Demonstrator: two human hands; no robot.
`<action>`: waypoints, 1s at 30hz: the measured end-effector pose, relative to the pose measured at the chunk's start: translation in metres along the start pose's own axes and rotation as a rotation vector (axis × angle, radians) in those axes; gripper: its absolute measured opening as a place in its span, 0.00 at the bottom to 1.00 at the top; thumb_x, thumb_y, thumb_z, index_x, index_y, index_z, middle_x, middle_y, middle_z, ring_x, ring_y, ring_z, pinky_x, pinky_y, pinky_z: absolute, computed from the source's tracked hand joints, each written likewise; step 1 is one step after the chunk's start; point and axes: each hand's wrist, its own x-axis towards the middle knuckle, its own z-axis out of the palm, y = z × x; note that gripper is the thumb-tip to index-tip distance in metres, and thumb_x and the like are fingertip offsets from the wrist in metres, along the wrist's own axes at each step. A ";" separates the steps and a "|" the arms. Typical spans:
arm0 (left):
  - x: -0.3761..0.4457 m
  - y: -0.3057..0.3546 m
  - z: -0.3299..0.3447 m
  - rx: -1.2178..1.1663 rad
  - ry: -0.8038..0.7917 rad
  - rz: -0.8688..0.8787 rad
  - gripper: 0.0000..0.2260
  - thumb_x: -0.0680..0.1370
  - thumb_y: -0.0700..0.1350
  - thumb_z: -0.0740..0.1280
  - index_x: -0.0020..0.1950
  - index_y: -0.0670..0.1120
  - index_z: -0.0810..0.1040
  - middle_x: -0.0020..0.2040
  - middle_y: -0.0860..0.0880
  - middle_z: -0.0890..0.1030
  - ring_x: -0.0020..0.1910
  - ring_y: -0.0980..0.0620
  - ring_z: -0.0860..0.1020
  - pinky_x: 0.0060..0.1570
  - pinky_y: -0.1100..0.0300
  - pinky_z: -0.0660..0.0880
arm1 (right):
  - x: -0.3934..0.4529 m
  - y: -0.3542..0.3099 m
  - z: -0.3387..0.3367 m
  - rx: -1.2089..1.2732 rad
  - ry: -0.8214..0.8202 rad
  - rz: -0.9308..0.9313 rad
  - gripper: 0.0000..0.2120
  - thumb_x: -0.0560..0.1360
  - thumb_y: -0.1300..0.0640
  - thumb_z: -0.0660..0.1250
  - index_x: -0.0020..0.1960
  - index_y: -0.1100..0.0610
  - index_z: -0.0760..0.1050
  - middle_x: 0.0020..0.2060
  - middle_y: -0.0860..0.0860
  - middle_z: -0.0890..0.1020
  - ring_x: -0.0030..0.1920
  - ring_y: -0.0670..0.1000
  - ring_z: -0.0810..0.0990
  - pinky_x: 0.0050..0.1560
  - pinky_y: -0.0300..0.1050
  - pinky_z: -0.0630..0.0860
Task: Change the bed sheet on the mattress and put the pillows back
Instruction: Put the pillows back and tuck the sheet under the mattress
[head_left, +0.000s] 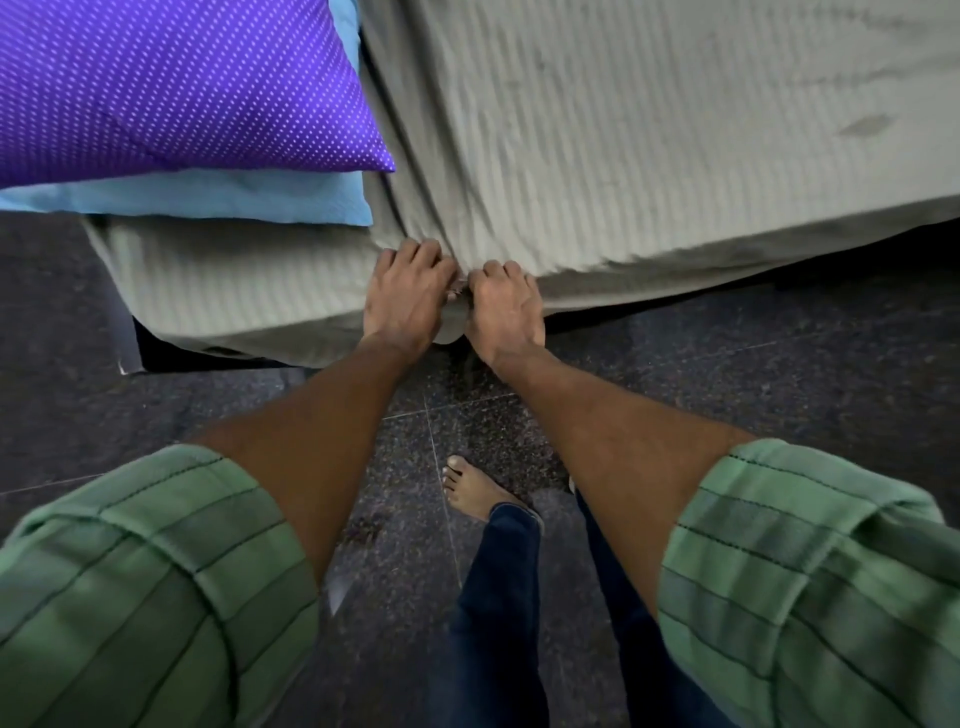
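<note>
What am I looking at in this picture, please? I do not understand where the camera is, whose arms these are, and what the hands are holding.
There is no machine here. A person wears one camera on the head, so you look forward and down along their own arms in rolled green sleeves. The left hand and the right hand are side by side at the corner of a bed, and each has a grip on the grey striped bed sheet, with fingers curled into the cloth at its hanging edge. At the upper left a purple dotted pillow lies on a light blue pillow; both rest on a grey-covered surface beside the bed. Below is the dark speckled floor, with the person's bare foot on it.
</note>
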 end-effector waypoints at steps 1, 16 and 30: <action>0.000 0.001 -0.001 0.007 -0.032 0.009 0.12 0.77 0.45 0.68 0.60 0.51 0.78 0.58 0.48 0.76 0.60 0.45 0.72 0.58 0.49 0.68 | -0.001 0.000 -0.001 0.031 -0.017 -0.015 0.12 0.75 0.60 0.69 0.58 0.54 0.80 0.54 0.52 0.81 0.59 0.56 0.75 0.61 0.51 0.71; -0.034 0.084 0.058 -1.024 -0.466 -0.838 0.05 0.77 0.48 0.68 0.44 0.53 0.84 0.48 0.51 0.86 0.43 0.51 0.83 0.44 0.60 0.81 | -0.053 0.096 0.067 0.714 -0.269 0.913 0.04 0.77 0.55 0.69 0.48 0.53 0.82 0.53 0.55 0.85 0.59 0.59 0.82 0.60 0.49 0.79; 0.082 0.166 0.178 -1.637 -0.277 -1.431 0.25 0.66 0.58 0.71 0.59 0.49 0.78 0.53 0.52 0.82 0.47 0.52 0.82 0.41 0.58 0.77 | 0.034 0.155 0.096 1.558 -0.073 1.193 0.10 0.82 0.60 0.64 0.62 0.62 0.74 0.48 0.57 0.82 0.38 0.52 0.80 0.36 0.47 0.79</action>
